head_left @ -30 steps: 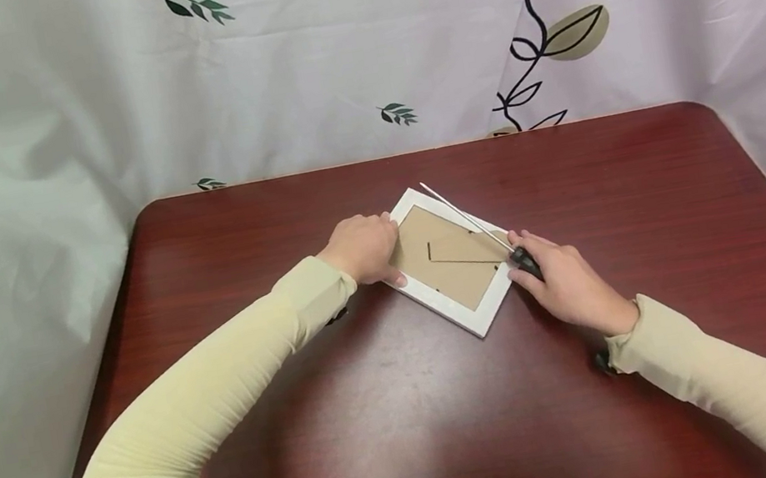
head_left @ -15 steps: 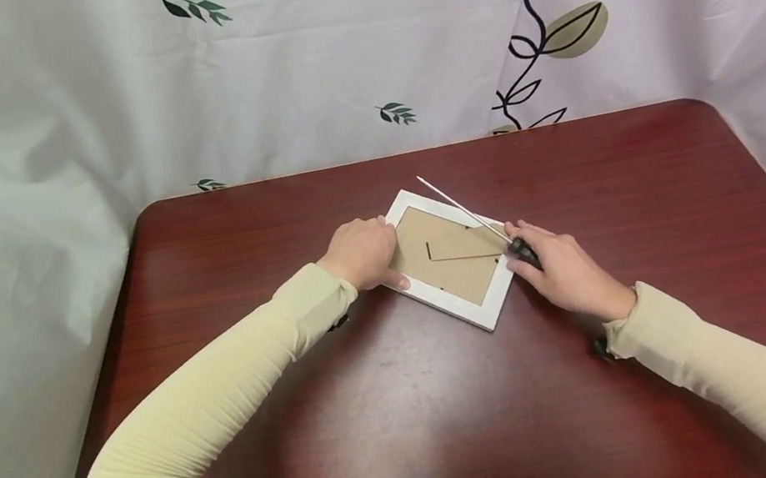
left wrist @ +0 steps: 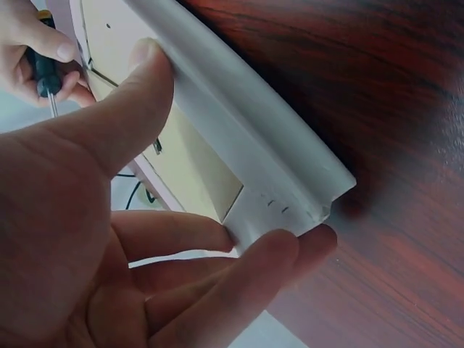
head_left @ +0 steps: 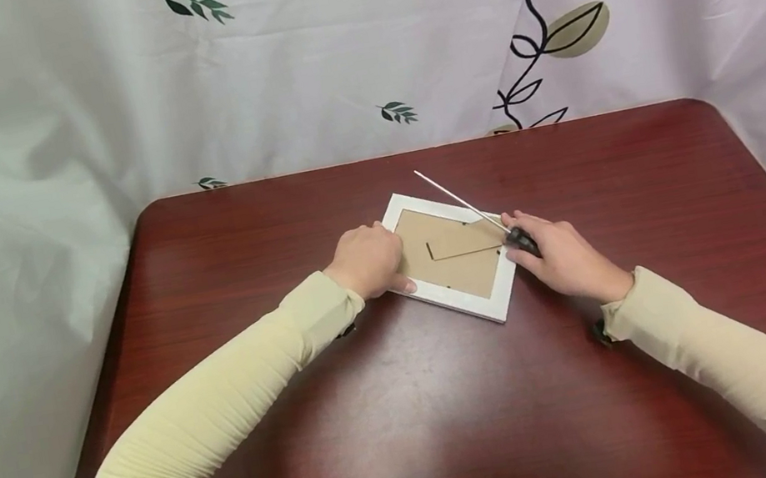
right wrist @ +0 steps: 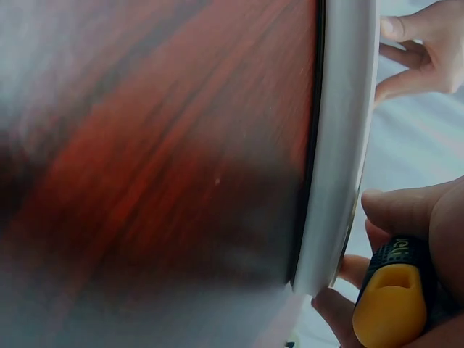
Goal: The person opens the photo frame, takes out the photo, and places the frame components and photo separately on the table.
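A white picture frame (head_left: 456,300) lies back up on the table, its tan backing board (head_left: 468,274) showing a thin line and small dark tabs. My left hand (head_left: 368,263) grips the frame's left end; in the left wrist view the thumb lies on the white border and the fingers reach round a corner (left wrist: 279,206). At the opposite end, my right hand (head_left: 564,255) holds a screwdriver (head_left: 523,242) by its black and yellow handle (right wrist: 391,301). Its thin shaft slants up and left over the far border. Right thumb and fingertips touch the frame's edge.
The dark red wooden table (head_left: 401,439) stretches around the frame on all sides. Behind it hangs a pale curtain (head_left: 295,76) with leaf patterns, reaching down to the table's back edge.
The frame has turned counterclockwise in the head view, its near corner swinging right. My left hand has shifted slightly down and my right hand slightly up, screwdriver still held.
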